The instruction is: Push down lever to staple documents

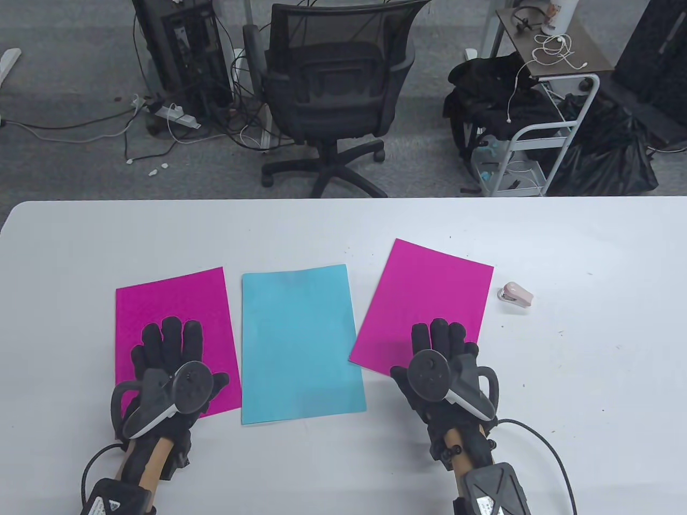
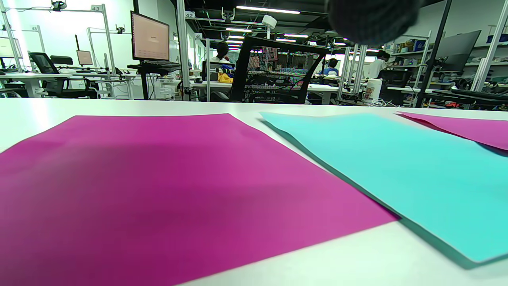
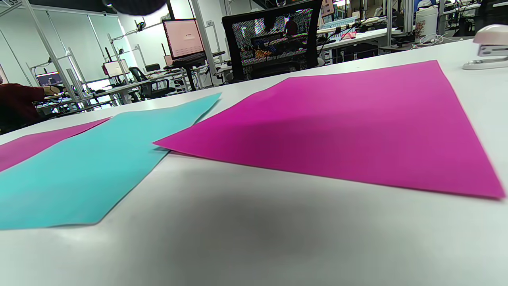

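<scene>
Three sheets lie on the white table: a magenta sheet (image 1: 166, 306) at left, a cyan sheet (image 1: 300, 343) in the middle, and a tilted magenta sheet (image 1: 429, 295) at right. A small pink stapler (image 1: 516, 294) sits on the table just right of the right sheet; it also shows in the right wrist view (image 3: 490, 45). My left hand (image 1: 172, 343) lies flat, fingers spread, on the left magenta sheet (image 2: 158, 190). My right hand (image 1: 443, 343) lies flat with its fingers on the near edge of the right magenta sheet (image 3: 357, 127). Neither hand holds anything.
The cyan sheet (image 2: 397, 167) lies between the two hands. The table's far edge (image 1: 343, 199) runs across the view, with an office chair (image 1: 333, 91) and a white cart (image 1: 542, 134) on the floor behind it.
</scene>
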Demonstrator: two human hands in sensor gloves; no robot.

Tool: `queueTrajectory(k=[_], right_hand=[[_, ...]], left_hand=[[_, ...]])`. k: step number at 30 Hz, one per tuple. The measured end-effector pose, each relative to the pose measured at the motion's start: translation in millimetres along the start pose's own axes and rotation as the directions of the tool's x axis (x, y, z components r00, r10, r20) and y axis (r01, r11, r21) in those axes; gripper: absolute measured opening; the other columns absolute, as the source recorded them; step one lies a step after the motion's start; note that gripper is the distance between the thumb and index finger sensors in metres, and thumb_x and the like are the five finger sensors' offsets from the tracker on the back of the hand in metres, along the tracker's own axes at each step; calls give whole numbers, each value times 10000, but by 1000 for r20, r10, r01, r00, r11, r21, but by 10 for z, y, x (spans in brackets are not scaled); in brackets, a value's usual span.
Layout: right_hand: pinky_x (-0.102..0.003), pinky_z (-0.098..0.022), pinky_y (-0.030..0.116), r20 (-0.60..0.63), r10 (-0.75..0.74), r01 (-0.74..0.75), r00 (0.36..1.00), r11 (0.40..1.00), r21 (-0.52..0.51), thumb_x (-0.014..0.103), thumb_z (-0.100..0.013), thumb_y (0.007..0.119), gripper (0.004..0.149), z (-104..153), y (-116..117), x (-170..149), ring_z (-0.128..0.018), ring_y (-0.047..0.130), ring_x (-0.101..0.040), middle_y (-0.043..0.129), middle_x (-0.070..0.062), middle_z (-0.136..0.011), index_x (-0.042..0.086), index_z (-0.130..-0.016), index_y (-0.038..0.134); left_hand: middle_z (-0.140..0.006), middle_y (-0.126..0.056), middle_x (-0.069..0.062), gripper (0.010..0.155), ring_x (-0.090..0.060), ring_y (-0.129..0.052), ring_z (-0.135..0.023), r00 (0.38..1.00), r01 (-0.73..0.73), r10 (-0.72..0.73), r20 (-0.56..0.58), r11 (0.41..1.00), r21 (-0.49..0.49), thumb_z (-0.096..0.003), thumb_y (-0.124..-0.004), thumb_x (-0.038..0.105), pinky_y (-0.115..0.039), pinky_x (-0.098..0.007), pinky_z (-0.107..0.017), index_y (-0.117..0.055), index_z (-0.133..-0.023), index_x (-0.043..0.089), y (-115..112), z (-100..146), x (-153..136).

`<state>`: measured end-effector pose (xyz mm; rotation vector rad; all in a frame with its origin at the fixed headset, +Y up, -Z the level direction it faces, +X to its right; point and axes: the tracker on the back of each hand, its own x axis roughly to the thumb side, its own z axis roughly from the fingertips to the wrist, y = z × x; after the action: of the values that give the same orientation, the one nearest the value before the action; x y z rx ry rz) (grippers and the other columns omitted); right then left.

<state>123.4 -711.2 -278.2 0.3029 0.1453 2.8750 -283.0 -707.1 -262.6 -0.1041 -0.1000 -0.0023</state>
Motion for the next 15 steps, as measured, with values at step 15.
queueTrajectory(k=[15], right_hand=[[-808,-644,281,-12,-12,12,1000,1000,-8,492,-553,524,859,-4,-22,-49,-952,151,-709,96,-431,-1076,-59,-1115,180]], left_hand=[[-1211,-148,-355,967,-688,-215,-1057,995,-74,72,-65,997,-27,-515,-690,498,-316,-809,-692,-143,-1171,44,24,-114,-134]])
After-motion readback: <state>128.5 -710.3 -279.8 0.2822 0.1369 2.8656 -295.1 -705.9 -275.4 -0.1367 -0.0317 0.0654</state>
